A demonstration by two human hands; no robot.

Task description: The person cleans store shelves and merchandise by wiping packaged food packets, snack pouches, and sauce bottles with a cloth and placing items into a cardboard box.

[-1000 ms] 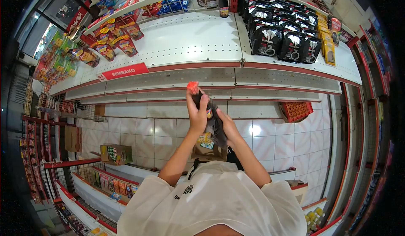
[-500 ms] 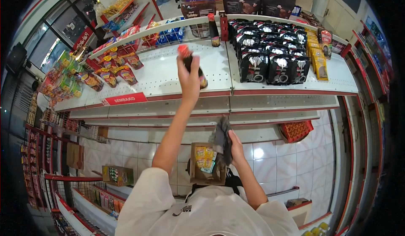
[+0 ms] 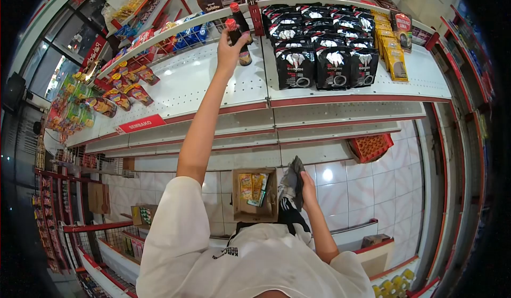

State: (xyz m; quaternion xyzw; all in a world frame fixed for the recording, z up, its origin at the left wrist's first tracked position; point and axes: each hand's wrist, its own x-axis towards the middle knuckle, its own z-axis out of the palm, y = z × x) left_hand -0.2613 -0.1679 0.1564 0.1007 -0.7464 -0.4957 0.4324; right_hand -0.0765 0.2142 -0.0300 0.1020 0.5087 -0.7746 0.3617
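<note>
Out over the upper shelf, my left hand [image 3: 229,53] is closed around a dark sauce bottle [image 3: 244,59] with a red cap. The bottle stands nearly upright at the shelf surface, partly hidden by my fingers. Directly behind it is another red-capped bottle [image 3: 235,7], near the back rail. Lower down and close to my body, my right hand [image 3: 310,191] grips a crumpled dark grey cloth or sheet [image 3: 292,185], whose material I cannot tell. Beside that hand sits an open cardboard box [image 3: 255,216] with yellow and pale green sachets [image 3: 252,186] inside.
Black coffee pouches [image 3: 332,66] fill the shelf right of the divider, with yellow packs [image 3: 391,58] beside them. Red snack pouches [image 3: 125,93] stand at left above a red shelf label [image 3: 141,123]. A red crate [image 3: 371,148] rests on the bottom shelf. Low racks [image 3: 114,255] stand behind me.
My left hand has carried the bottle farther back, in front of the other bottle. My right hand with the grey cloth has shifted slightly right and down. The whole view has tilted.
</note>
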